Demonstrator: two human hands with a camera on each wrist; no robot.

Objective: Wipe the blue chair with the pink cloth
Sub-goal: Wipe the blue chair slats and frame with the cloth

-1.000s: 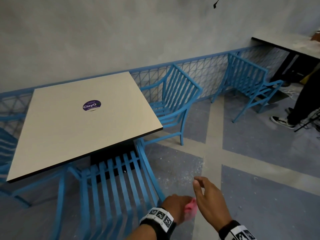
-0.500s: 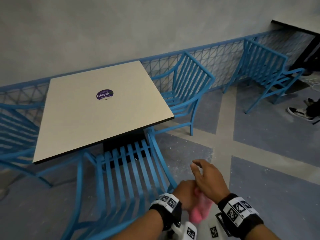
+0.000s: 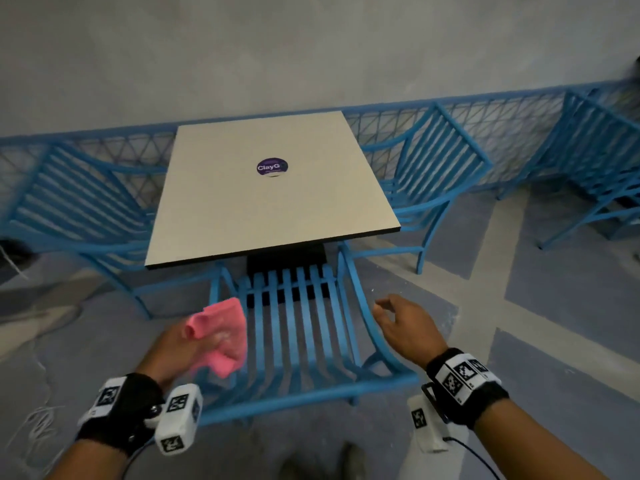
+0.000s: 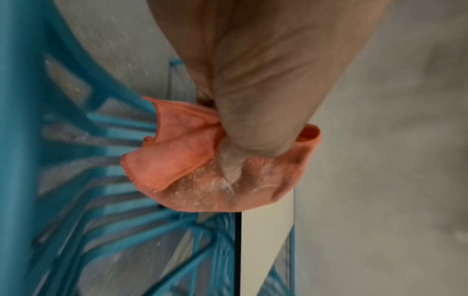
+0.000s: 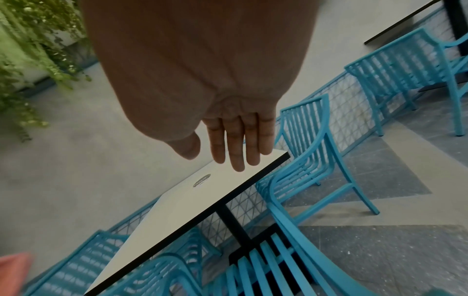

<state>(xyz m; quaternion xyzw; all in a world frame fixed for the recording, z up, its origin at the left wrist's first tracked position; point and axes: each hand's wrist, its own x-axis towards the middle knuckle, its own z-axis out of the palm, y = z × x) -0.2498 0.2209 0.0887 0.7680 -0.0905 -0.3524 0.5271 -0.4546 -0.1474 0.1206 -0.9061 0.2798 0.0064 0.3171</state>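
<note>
Left hand point(image 3: 173, 344) grip bunching the pink cloth point(image 3: 221, 336) over the near blue chair's point(image 3: 298, 327) left side, right hand point(image 3: 403, 325) grip loosely spread, empty, above its right armrest

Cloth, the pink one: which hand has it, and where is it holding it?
The left hand grips the cloth bunched at its middle; the right hand holds nothing.

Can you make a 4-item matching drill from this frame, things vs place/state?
Things:
1. pink cloth
2. right hand
3. purple sticker
4. blue chair

Place/state:
A. on the table top
B. gripped in the left hand
C. pushed in at the table's near edge
D. empty, over the chair's right armrest

Pairs: 1-B, 2-D, 3-A, 4-C
</note>
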